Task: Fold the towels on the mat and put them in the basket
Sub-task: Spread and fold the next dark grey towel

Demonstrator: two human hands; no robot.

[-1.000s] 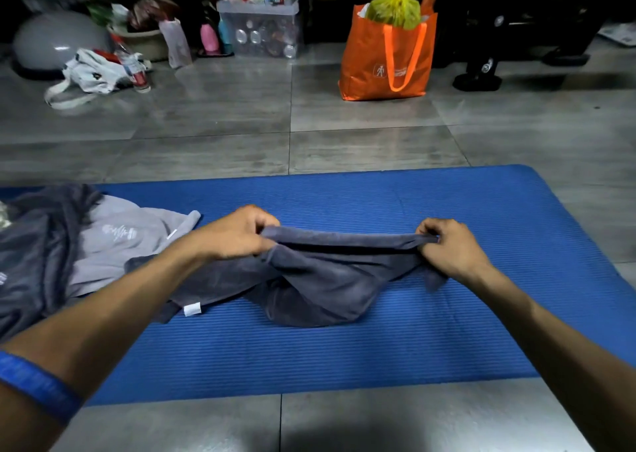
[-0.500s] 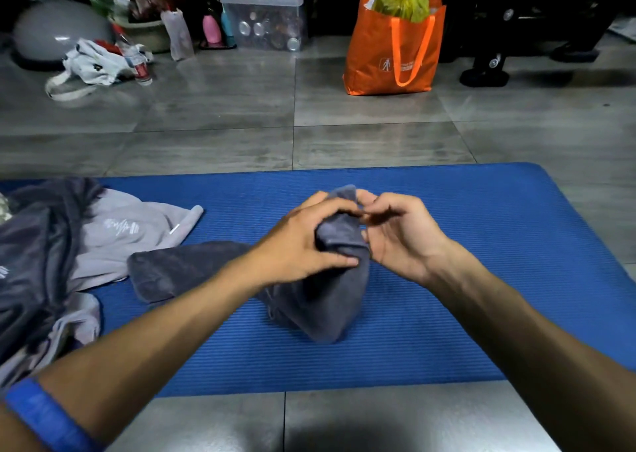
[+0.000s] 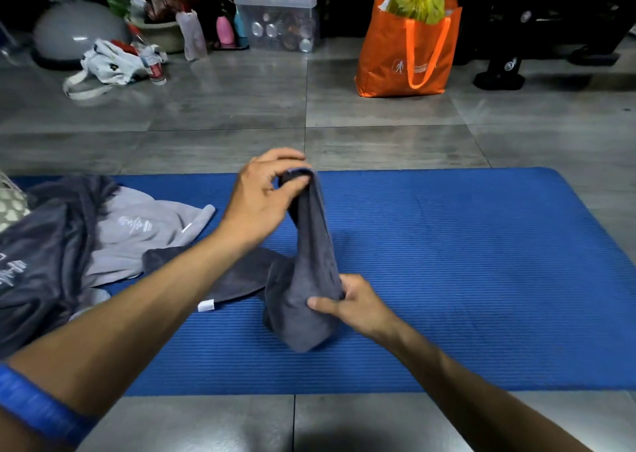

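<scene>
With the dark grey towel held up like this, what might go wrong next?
1. The left hand only pinches the top edge of the dark grey towel; the layers may slip apart.
2. The towel's tail trails left on the blue mat toward the light grey towel, so it may drag that pile.
3. The right hand grips low on bunched cloth; the fold may set crooked.
</scene>
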